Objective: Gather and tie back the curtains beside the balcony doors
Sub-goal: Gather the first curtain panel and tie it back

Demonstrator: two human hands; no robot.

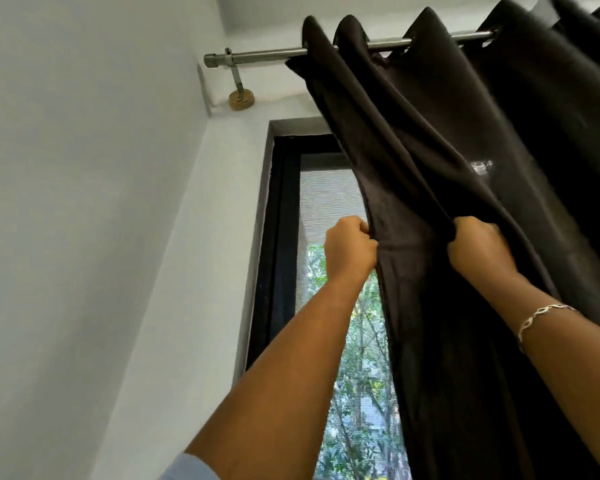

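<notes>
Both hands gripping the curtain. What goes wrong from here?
1. The left hand and right hand grip the curtain well below the rod; a hard downward tug may strain the bracket.
2. Each grip takes only one fold, so the other pleats may not gather and the bundle could come out loose.
3. The bracelet on the right wrist sits near the fabric and could snag.

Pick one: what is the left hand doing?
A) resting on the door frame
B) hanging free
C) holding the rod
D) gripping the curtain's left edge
D: the left hand is curled round the edge of the curtain, while the right hand grips a fold further in.
</notes>
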